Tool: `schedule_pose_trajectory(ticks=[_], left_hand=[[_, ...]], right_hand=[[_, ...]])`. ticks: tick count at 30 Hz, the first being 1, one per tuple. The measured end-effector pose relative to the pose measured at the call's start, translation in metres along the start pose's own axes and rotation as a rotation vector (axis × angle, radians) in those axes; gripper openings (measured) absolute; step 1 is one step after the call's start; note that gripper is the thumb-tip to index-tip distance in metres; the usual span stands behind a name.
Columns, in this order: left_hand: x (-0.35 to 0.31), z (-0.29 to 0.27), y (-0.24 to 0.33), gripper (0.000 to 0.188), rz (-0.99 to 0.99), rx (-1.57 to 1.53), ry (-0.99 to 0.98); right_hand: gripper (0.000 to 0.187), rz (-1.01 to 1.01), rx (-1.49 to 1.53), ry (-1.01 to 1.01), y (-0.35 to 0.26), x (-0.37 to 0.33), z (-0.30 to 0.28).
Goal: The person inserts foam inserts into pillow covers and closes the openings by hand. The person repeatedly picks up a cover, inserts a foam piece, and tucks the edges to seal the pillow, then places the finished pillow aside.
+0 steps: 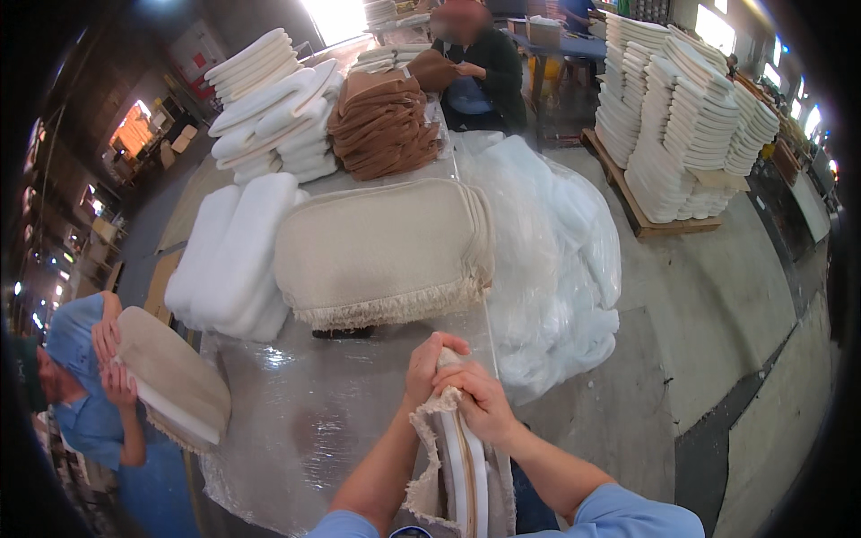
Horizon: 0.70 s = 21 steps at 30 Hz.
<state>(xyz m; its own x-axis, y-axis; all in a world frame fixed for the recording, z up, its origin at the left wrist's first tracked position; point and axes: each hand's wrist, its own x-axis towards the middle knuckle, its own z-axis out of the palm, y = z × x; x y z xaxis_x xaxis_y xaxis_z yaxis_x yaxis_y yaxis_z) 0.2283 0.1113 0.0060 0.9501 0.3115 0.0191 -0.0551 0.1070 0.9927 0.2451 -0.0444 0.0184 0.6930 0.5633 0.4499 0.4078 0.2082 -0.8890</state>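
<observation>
Close in front of me is a beige fabric cushion cover [418, 489] with a frayed edge, its open side showing white padding [459, 480] with a thin tan layer running through it. My left hand [429, 366] is closed around the far end of the cover. Just beside it, my right hand [477, 400] grips the same end, fingers curled over the fabric near the opening. Beyond both hands lies a stack of beige covers [381, 242] with fringed near edges, on a plastic-wrapped table [269, 448].
White padding [229, 255] and brown covers [381, 125] are stacked on the table. Clear plastic bags of white padding [547, 269] bulge along its right side. A loaded pallet [668, 224] stands farther right. One co-worker [76, 386] handles a beige cushion at left; another [489, 81] handles brown fabric.
</observation>
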Motion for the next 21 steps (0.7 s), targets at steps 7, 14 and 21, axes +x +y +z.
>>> schedule_pose_trajectory(ticks=[7,14,21], left_hand=[[0.01,0.006,-0.02,0.068,-0.172,-0.417,0.104],[0.038,0.002,-0.035,0.076,-0.05,-0.56,0.037],[0.029,0.011,-0.014,0.077,-0.174,-0.49,0.036]], right_hand=[[0.041,0.407,0.375,0.205,0.036,0.1,-0.052],[0.066,0.539,0.427,0.024,0.069,0.115,0.013],[0.072,0.17,0.175,0.039,0.033,0.09,0.014]])
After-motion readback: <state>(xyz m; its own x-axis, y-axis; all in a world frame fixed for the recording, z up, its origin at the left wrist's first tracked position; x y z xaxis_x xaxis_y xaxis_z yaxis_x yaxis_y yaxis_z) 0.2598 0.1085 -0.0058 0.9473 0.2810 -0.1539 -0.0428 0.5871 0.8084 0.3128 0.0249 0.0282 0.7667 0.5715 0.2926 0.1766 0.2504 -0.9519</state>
